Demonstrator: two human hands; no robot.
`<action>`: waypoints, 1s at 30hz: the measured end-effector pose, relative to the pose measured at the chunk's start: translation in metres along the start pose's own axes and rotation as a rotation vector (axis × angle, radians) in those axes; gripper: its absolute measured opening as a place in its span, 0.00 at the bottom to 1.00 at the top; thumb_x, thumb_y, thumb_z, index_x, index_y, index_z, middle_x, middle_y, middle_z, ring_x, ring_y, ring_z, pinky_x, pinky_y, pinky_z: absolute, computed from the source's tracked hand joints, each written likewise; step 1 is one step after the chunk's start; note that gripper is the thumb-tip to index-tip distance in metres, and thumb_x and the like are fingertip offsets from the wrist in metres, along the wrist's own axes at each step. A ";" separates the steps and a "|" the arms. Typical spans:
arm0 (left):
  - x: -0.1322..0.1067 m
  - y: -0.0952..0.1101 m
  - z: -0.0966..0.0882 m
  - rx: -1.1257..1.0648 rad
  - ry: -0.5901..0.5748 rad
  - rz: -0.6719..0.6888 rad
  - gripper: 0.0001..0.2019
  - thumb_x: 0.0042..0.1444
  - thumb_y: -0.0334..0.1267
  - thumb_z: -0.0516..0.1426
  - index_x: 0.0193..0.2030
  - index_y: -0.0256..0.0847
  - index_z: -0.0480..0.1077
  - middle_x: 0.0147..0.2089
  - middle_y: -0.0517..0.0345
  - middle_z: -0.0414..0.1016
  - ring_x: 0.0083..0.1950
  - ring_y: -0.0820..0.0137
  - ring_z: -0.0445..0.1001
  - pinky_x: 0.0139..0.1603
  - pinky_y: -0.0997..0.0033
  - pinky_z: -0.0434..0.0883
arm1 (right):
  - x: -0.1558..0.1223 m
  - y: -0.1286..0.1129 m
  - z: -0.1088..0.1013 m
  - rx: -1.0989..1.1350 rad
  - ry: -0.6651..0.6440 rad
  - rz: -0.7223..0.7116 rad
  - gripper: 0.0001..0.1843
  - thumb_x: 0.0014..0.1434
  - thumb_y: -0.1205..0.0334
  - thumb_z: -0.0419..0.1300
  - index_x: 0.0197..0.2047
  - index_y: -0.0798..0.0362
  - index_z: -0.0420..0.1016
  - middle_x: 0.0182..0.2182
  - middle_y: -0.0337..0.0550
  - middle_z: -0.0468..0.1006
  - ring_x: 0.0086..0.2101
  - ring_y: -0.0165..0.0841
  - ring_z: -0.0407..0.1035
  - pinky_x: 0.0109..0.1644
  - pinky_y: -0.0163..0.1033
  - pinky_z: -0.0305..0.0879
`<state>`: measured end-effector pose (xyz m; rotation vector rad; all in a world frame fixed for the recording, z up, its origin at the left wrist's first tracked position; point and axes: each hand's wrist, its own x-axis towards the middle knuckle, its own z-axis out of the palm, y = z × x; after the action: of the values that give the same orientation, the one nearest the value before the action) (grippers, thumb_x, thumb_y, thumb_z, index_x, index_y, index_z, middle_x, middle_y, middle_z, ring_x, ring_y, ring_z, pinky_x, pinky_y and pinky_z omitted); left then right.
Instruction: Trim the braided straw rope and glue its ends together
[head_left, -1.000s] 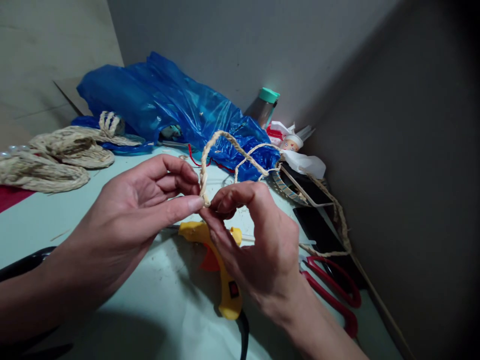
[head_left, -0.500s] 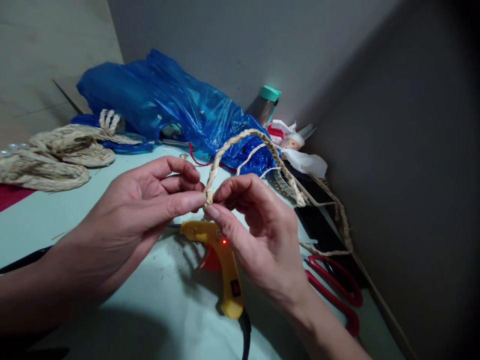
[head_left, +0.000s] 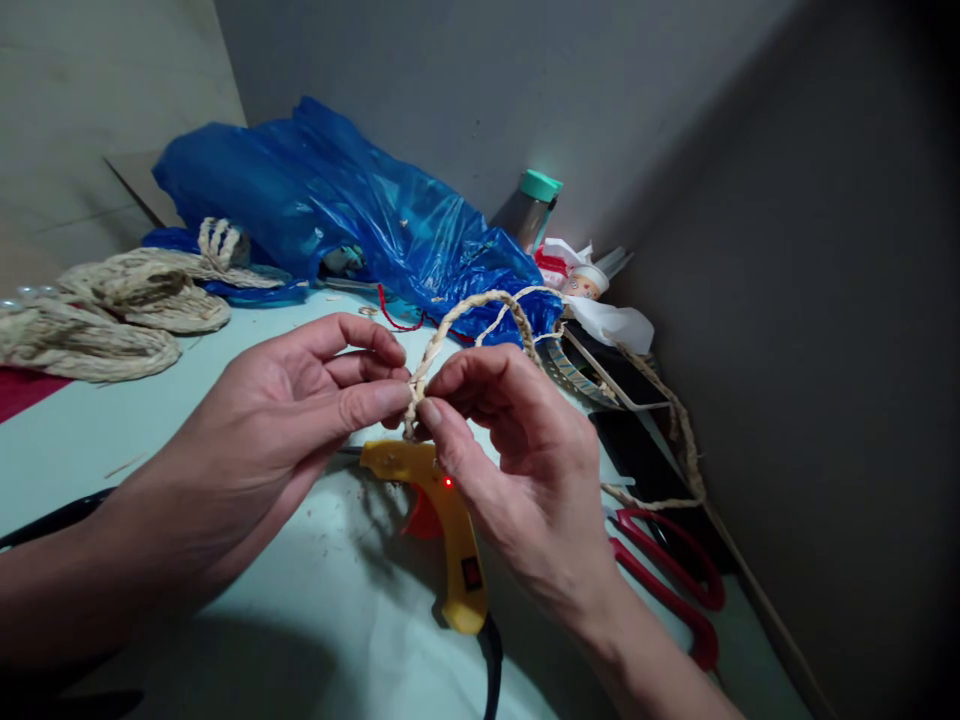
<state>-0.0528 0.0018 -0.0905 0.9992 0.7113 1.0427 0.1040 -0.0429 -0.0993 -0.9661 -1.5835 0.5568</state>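
A pale twisted cord [head_left: 442, 332] of straw-like fibre is pinched between both hands above the table. My left hand [head_left: 322, 395] grips it between thumb and fingers from the left. My right hand [head_left: 517, 440] holds the same spot from the right, its thumb and forefinger pressed to the cord. From there the cord arches up and over behind my right hand, and a short end hangs below the fingertips. Just beneath lies a yellow glue gun [head_left: 459, 560] with a glowing red light, its nozzle to the left. My right hand hides part of the cord's far end.
Red-handled scissors [head_left: 697, 640] lie at the right. Hanks of pale fibre cord [head_left: 150, 290] rest at the left. A crumpled blue plastic bag [head_left: 322, 200] fills the back, with a green-capped bottle [head_left: 538, 210] and a paper cup [head_left: 589, 282] beside it.
The cord's arch has dropped lower and grown smaller, and its free end has gone behind my right hand. More cord shows below my fingertips. Both hands stay nearly in place.
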 end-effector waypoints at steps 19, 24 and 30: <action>-0.002 -0.001 -0.002 0.405 0.068 0.303 0.11 0.51 0.29 0.69 0.39 0.50 0.80 0.33 0.73 0.83 0.36 0.82 0.81 0.39 0.95 0.75 | 0.001 -0.001 -0.004 -0.489 0.011 -0.280 0.06 0.64 0.73 0.58 0.35 0.56 0.72 0.30 0.41 0.77 0.31 0.30 0.70 0.37 0.39 0.69; -0.003 -0.001 0.000 0.426 0.105 0.318 0.12 0.51 0.29 0.69 0.39 0.52 0.81 0.34 0.74 0.83 0.36 0.84 0.81 0.39 0.97 0.74 | 0.000 -0.002 -0.003 -0.562 0.045 -0.350 0.05 0.65 0.72 0.59 0.36 0.60 0.76 0.29 0.44 0.79 0.30 0.31 0.70 0.37 0.40 0.68; -0.004 -0.004 0.001 0.452 0.161 0.385 0.14 0.49 0.29 0.69 0.40 0.51 0.80 0.32 0.74 0.83 0.35 0.82 0.82 0.40 0.94 0.76 | -0.003 -0.001 -0.001 -0.592 0.072 -0.378 0.04 0.64 0.73 0.61 0.37 0.63 0.78 0.28 0.45 0.80 0.29 0.32 0.71 0.37 0.41 0.67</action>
<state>-0.0521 -0.0028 -0.0933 1.4949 0.9343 1.3387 0.1050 -0.0460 -0.0996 -1.0578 -1.8466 -0.2246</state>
